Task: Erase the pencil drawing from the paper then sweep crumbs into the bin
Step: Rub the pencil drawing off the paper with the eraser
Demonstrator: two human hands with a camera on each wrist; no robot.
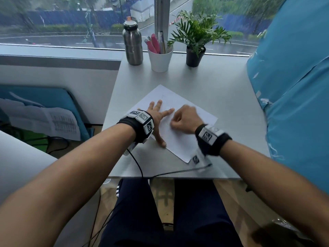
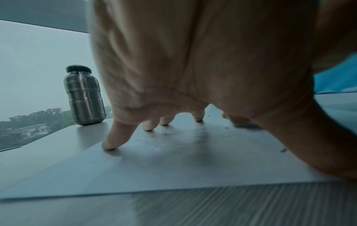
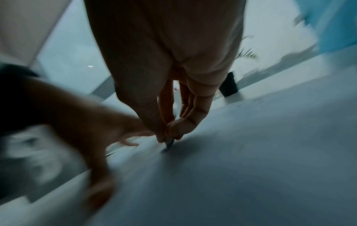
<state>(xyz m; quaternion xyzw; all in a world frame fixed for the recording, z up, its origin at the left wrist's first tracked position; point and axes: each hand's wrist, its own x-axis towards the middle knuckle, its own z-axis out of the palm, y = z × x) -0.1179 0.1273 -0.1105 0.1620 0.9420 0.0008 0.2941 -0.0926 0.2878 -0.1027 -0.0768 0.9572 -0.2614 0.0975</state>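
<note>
Both hands on windowside table [image 1: 222,97]: left [image 1: 156,115] flat on paper [image 1: 181,139], right [image 1: 185,120] pinching eraser [image 3: 169,141].

The paper [image 1: 179,122] is seen as thin, matt white sheet, smooth, with faint pencil lines; dark crumbs [image 2: 283,150] are scattered on it in the left wrist view. The surface [image 1: 222,90] is shown as smooth, matt pale grey, with a weak reflection under the bottle [image 1: 133,44] at 12 o'clock. The bottle is of brushed metal with a soft gloss and ribbed rings, closed by a dark matt cap. The cup [image 1: 160,59] beside it looks glossy white, plastic or ceramic, which cannot be told. The plant pot [image 1: 194,57] is matt black. At 3 o'clock a blue sheet [image 1: 293,90] with worn, flaking finish is seen. Black cloth straps [image 1: 135,127] are worn on the wrists.
</note>
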